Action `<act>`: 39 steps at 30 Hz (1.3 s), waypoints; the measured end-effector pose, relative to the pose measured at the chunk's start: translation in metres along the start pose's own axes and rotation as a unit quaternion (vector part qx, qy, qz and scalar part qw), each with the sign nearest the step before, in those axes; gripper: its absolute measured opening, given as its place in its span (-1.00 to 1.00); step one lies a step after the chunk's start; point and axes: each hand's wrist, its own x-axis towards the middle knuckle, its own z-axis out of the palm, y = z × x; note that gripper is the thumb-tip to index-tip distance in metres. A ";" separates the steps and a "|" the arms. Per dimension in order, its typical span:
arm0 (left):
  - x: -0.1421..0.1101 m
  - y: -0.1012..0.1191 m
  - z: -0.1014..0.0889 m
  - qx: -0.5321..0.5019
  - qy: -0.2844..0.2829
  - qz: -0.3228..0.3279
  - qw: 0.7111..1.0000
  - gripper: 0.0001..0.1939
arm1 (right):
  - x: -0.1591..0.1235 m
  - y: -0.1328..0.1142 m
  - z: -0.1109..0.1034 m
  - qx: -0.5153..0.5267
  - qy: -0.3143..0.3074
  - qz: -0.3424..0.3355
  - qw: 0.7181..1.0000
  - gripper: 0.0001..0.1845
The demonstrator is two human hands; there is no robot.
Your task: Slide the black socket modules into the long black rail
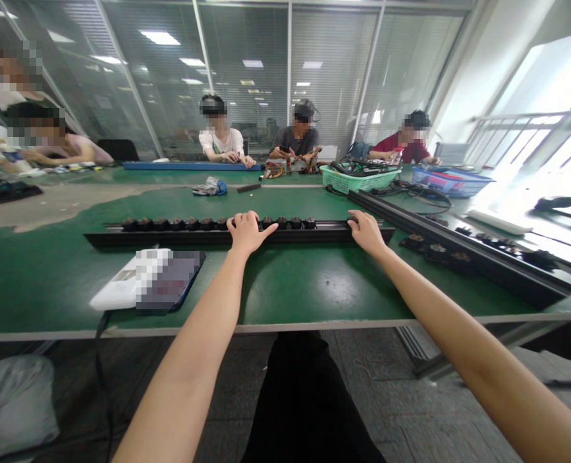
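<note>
A long black rail (193, 238) lies across the green table in front of me, with a row of round black parts (191, 224) seated along its top. My left hand (247, 233) is on the middle of this rail. Its fingers curl over the row and its thumb stretches out to the right along the top edge; the parts beneath are partly hidden. Near the rail's right end, my right hand (366, 233) has its bent fingertips closed at a small dark part (352, 219), mostly covered by the fingers. Bare rail shows between that hand and the row.
A second black rail (478, 257) runs diagonally on the right, with loose round parts (437, 249) beside it. Left of me lie a white device (121, 283) and a dark phone-like slab (186, 276). Farther back are a green basket (348, 182), a blue basket (454, 183) and several seated people.
</note>
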 end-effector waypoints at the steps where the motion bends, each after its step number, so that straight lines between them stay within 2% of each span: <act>1: 0.000 0.000 0.000 -0.001 0.000 0.000 1.000 -0.48 | 0.000 0.001 -0.001 -0.002 -0.010 -0.007 1.000 -0.51; 5: 0.001 0.000 0.001 -0.003 0.003 -0.002 1.000 -0.47 | 0.002 0.000 -0.004 -0.008 -0.031 -0.030 0.999 -0.56; 39: 0.000 0.002 -0.001 0.003 0.000 -0.007 1.000 -0.50 | -0.002 0.002 -0.003 -0.031 -0.008 -0.014 0.999 -0.62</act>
